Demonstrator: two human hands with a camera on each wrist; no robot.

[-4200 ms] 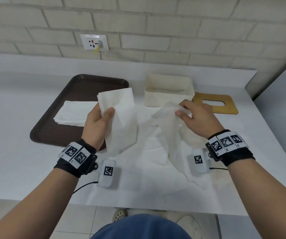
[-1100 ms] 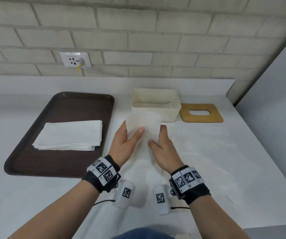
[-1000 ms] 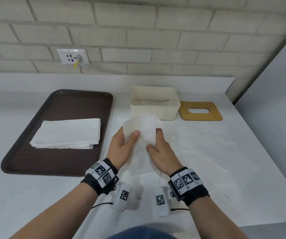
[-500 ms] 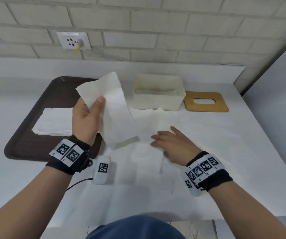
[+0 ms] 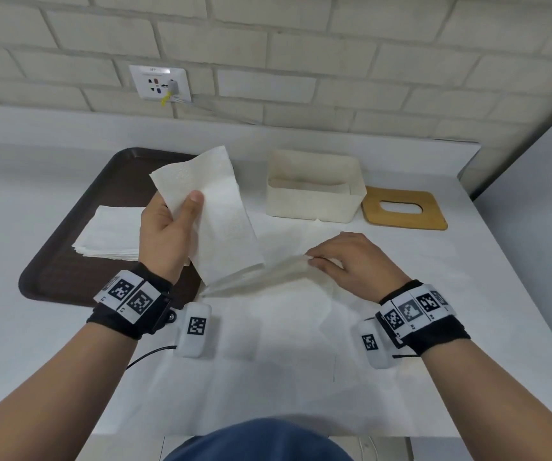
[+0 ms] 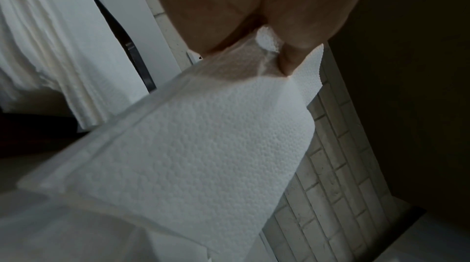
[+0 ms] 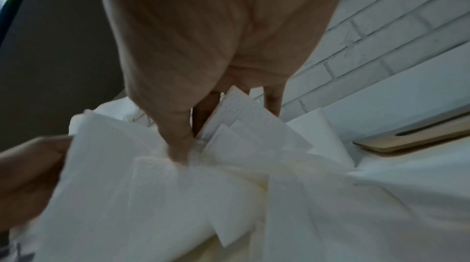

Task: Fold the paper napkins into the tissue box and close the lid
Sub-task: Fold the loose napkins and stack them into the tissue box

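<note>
Holding folded napkin [image 5: 216, 214] aloft, left hand [image 5: 164, 234] pinches it between thumb and fingers [image 6: 289, 59], above tray [image 5: 68, 261] edge; napkin stack [image 5: 101, 234] rests on tray, left of tissue box [image 5: 314, 191]. Right hand [image 5: 351, 264], in front of box, pinches edge of loose napkin [image 5: 268, 271] lying on surface [image 5: 467, 311]. Box open; lid [image 5: 404, 211] flat just right of it. Risk: thin paper tearing or fold springing open if right-hand pinch drags sheet.
</note>
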